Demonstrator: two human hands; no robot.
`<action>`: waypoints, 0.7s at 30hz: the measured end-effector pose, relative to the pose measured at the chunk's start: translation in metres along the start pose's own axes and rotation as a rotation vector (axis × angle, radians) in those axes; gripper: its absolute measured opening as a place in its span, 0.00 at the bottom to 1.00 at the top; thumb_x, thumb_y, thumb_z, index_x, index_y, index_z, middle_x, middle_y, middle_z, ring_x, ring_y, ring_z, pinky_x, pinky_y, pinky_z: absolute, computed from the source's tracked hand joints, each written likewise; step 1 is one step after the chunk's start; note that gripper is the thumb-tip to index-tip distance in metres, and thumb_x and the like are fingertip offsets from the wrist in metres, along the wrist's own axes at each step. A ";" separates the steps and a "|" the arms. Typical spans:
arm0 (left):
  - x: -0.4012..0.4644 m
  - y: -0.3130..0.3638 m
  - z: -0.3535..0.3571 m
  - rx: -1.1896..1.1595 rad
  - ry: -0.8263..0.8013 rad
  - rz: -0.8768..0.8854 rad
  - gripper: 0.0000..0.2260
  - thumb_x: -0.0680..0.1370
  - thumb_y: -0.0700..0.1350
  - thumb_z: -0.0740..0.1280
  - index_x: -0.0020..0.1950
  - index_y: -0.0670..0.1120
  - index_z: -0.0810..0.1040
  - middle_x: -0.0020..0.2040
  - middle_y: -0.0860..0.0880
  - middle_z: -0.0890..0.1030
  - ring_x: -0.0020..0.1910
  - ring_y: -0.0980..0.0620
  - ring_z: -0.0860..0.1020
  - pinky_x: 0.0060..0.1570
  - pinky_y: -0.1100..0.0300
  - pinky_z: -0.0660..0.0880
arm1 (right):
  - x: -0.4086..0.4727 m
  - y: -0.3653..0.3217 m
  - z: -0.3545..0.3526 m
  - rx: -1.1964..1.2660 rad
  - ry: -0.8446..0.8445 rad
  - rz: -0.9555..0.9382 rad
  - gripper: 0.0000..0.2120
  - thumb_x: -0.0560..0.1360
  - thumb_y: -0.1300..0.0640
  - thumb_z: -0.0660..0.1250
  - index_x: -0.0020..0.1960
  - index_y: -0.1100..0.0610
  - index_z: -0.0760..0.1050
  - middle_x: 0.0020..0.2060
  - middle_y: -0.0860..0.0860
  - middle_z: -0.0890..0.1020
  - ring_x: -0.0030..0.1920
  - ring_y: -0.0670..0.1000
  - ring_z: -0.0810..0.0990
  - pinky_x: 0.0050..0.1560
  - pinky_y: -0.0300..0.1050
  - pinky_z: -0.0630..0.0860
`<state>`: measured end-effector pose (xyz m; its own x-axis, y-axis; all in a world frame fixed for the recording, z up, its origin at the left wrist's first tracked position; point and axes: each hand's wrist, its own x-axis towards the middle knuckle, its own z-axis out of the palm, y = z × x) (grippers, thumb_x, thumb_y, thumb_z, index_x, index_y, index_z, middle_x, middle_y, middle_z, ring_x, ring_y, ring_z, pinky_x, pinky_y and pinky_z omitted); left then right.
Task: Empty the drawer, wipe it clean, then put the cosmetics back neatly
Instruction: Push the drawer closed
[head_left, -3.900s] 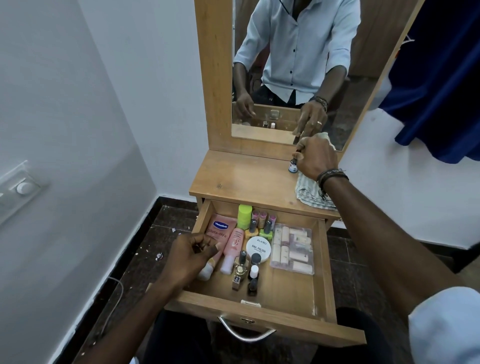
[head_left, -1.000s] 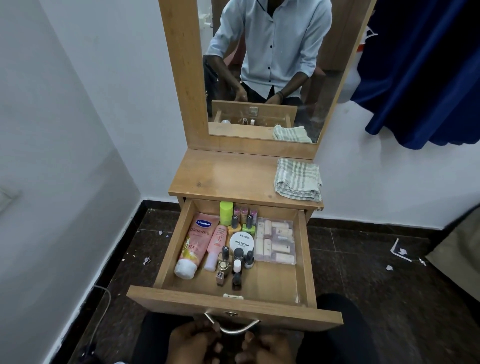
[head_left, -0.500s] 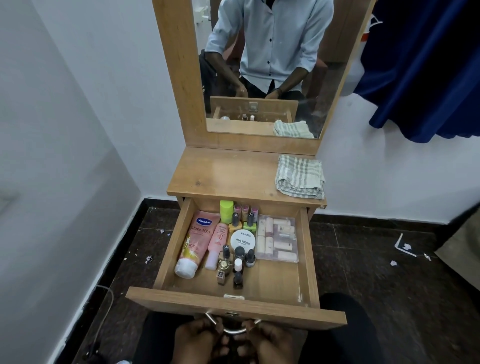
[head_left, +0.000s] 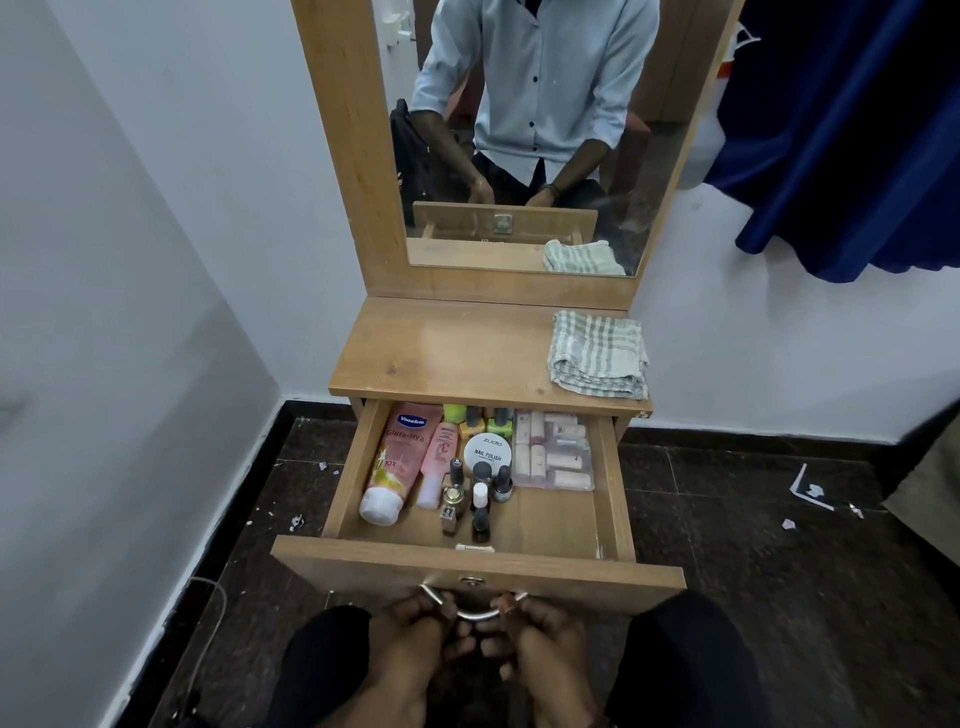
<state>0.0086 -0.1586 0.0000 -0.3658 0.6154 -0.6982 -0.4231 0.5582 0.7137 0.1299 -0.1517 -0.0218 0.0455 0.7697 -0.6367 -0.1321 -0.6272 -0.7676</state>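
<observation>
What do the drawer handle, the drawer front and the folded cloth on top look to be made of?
Drawer handle: polished metal, by its bright silvery shine. Drawer front: wood-grain board, matte, perhaps laminate rather than solid wood. Checked cloth: soft woven fabric, likely cotton, folded and rumpled.

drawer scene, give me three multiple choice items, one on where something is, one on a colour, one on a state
1. Where is the checked cloth?
A. on the tabletop's right side
B. inside the drawer
C. on the floor

2. What colour is the Vaseline tube?
A. blue
B. pink
C. black

3. What are the hands doing?
A. lifting a bottle
B. wiping with the cloth
C. gripping the drawer handle

Answers:
1. A, it lies folded on the dressing table top, below the mirror.
2. B, pink body with a white cap.
3. C, left hand and right hand curl round the metal handle of the open drawer.
</observation>
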 end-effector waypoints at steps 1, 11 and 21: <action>0.003 0.001 0.002 -0.009 -0.003 -0.001 0.09 0.77 0.30 0.66 0.37 0.33 0.79 0.25 0.40 0.78 0.24 0.48 0.75 0.21 0.61 0.76 | 0.002 -0.003 0.002 -0.003 0.002 -0.007 0.13 0.79 0.64 0.67 0.36 0.63 0.81 0.29 0.58 0.85 0.21 0.46 0.78 0.17 0.35 0.66; 0.031 0.021 0.024 -0.063 -0.048 0.010 0.10 0.79 0.35 0.65 0.39 0.36 0.79 0.30 0.42 0.80 0.25 0.53 0.77 0.28 0.61 0.80 | 0.021 -0.037 0.013 0.092 0.013 -0.008 0.10 0.79 0.64 0.66 0.40 0.62 0.80 0.28 0.54 0.84 0.21 0.43 0.77 0.19 0.33 0.66; 0.047 0.039 0.046 -0.179 -0.054 0.018 0.09 0.79 0.34 0.64 0.40 0.37 0.77 0.29 0.44 0.77 0.21 0.57 0.76 0.25 0.62 0.79 | 0.045 -0.059 0.019 0.142 0.010 0.000 0.08 0.80 0.61 0.67 0.43 0.61 0.80 0.29 0.53 0.84 0.23 0.43 0.78 0.21 0.33 0.68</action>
<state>0.0131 -0.0820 -0.0028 -0.3312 0.6561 -0.6781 -0.5596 0.4421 0.7010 0.1205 -0.0775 -0.0039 0.0550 0.7679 -0.6382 -0.2712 -0.6036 -0.7497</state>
